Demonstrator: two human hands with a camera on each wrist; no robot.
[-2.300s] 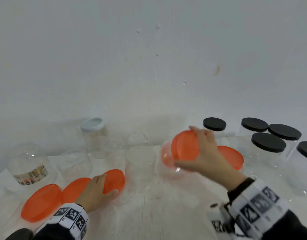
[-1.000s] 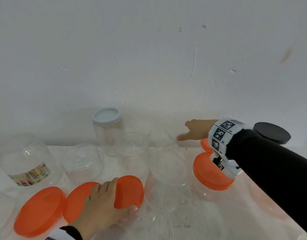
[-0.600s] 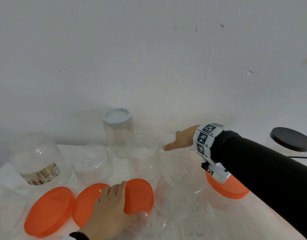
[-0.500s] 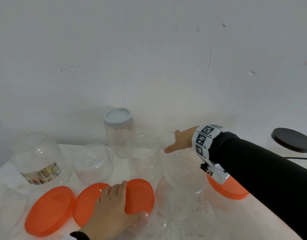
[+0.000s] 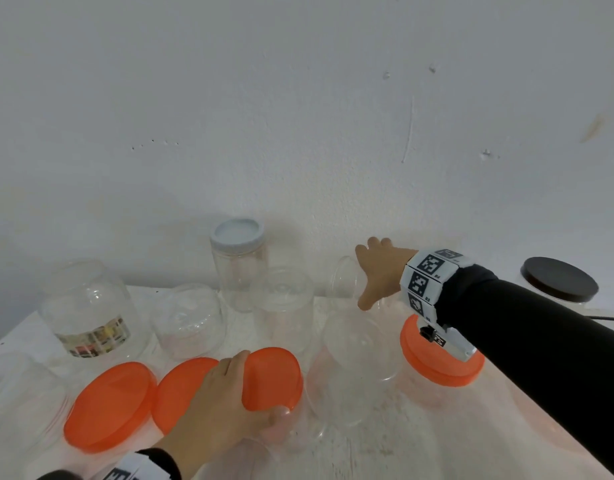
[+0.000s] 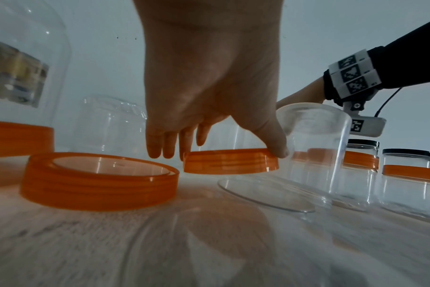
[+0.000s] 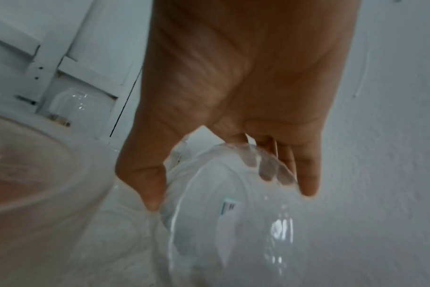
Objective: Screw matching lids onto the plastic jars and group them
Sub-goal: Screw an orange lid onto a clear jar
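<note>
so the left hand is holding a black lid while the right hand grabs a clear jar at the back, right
Not quite: the lid in the left hand is orange, not black, as the left wrist view shows. The rest holds: the right hand grips a clear jar at the back.

Three lids (image 5: 271, 377) near the front are bright orange, one more orange lid (image 5: 437, 367) sits on a jar. Jars (image 5: 188, 320) clear, see-through. Tall jar's lid (image 5: 237, 235) pale grey-white. Far right lid (image 5: 560, 284) black. Wristband (image 5: 427, 282) white with black square codes, sleeve (image 5: 541, 344) black. Big jar's label (image 5: 94, 336) multicoloured. Wall (image 5: 298, 116) white.
</note>
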